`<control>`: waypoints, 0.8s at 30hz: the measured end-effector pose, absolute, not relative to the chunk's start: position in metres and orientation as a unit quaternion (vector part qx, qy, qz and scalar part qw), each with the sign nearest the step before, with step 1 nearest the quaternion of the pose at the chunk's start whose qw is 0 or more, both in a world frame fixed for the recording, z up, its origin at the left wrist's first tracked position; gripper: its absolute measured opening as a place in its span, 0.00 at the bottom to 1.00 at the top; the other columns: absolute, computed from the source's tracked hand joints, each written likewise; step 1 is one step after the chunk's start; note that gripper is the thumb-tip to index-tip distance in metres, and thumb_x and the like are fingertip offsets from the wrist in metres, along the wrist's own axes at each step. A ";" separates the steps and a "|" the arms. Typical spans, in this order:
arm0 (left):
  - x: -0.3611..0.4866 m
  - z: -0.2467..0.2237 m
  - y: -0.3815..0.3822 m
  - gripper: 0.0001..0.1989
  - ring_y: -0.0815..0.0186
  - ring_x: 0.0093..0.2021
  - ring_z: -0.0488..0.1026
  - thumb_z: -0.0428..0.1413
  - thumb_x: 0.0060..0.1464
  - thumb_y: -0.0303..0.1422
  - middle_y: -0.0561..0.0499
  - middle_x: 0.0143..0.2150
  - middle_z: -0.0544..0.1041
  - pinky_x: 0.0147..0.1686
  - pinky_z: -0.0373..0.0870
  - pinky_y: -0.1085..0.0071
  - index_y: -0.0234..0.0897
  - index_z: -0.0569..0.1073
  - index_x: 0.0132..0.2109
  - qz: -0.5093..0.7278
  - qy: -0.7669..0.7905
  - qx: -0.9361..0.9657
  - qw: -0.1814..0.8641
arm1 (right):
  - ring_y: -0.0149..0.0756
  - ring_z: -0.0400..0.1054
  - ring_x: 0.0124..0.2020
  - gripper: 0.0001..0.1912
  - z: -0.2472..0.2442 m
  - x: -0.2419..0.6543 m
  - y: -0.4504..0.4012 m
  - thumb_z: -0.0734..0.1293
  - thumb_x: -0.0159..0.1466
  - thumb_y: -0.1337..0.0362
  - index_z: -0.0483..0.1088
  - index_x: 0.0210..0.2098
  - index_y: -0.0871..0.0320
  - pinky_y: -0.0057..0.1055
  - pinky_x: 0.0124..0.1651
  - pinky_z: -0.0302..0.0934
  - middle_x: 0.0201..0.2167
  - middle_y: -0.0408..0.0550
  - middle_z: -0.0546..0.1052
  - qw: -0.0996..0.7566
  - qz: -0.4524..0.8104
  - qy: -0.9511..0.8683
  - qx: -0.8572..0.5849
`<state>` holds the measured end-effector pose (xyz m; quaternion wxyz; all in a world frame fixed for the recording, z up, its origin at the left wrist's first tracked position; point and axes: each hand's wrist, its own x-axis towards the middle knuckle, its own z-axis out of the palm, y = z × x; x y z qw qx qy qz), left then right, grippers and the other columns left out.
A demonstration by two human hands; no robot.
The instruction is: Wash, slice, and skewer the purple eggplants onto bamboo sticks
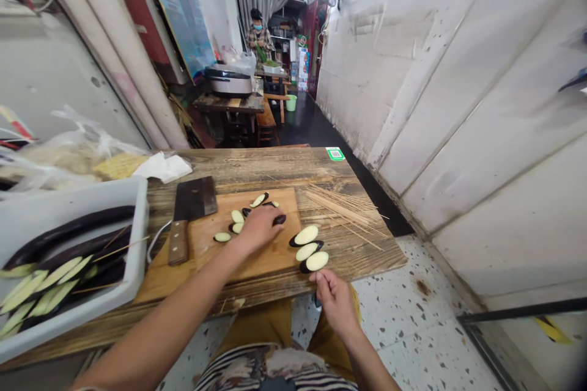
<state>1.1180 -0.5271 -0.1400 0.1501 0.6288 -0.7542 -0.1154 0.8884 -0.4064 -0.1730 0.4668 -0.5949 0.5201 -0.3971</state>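
Note:
My left hand (262,228) is over the wooden cutting board (202,263), its fingers closed on a dark-skinned eggplant slice (279,219). Several other eggplant slices (237,216) lie around it on the board. Near the table's front edge, my right hand (334,296) is closed in a pinch just below three eggplant slices (306,234) in a row. The slices look threaded together, but the stick between them is hidden. A cleaver (195,198) with a wooden handle rests at the board's left side.
Thin wooden skewers (346,208) are spread on the table's right part. A white bin (140,214) of eggplants stands at the left, with plastic bags (68,156) behind. Farther back, a person (259,36) is beside another table.

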 end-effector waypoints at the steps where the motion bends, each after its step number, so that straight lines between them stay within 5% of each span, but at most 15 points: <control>1: 1.109 -0.146 -0.524 0.14 0.56 0.47 0.70 0.54 0.52 0.35 0.41 0.44 0.75 0.46 0.62 0.65 0.36 0.75 0.45 -0.104 -0.758 0.628 0.142 | 0.28 0.50 0.18 0.21 -0.174 0.888 -0.406 0.56 0.65 0.50 0.69 0.31 0.62 0.25 0.22 0.46 0.16 0.36 0.56 0.468 -0.397 0.519 -0.595; 6: 1.086 -0.160 -0.511 0.15 0.54 0.46 0.69 0.49 0.54 0.27 0.38 0.42 0.74 0.46 0.62 0.61 0.32 0.72 0.48 -0.088 -0.747 0.643 0.144 | 0.28 0.49 0.18 0.21 -0.181 0.883 -0.403 0.57 0.65 0.50 0.69 0.33 0.62 0.25 0.21 0.45 0.16 0.36 0.55 0.477 -0.396 0.515 -0.593; 11: 1.125 -0.141 -0.514 0.23 0.57 0.58 0.63 0.48 0.52 0.25 0.42 0.57 0.69 0.55 0.56 0.62 0.38 0.67 0.56 -0.087 -0.741 0.644 0.168 | 0.28 0.48 0.18 0.22 -0.185 0.879 -0.402 0.57 0.65 0.49 0.70 0.34 0.62 0.25 0.21 0.43 0.16 0.36 0.54 0.486 -0.398 0.512 -0.585; 19: 1.201 -0.135 -0.502 0.08 0.59 0.38 0.73 0.55 0.48 0.35 0.44 0.36 0.78 0.36 0.63 0.71 0.37 0.74 0.35 -0.123 -0.638 0.755 0.090 | 0.27 0.47 0.18 0.21 -0.172 0.894 -0.402 0.57 0.65 0.50 0.69 0.33 0.62 0.25 0.21 0.43 0.16 0.35 0.53 0.507 -0.389 0.498 -0.586; 24: 1.192 -0.141 -0.494 0.09 0.60 0.39 0.72 0.55 0.48 0.34 0.47 0.39 0.78 0.36 0.62 0.70 0.38 0.73 0.38 -0.145 -0.648 0.732 0.151 | 0.27 0.47 0.18 0.19 -0.173 0.903 -0.398 0.57 0.66 0.53 0.68 0.32 0.61 0.25 0.21 0.43 0.16 0.35 0.53 0.523 -0.374 0.472 -0.603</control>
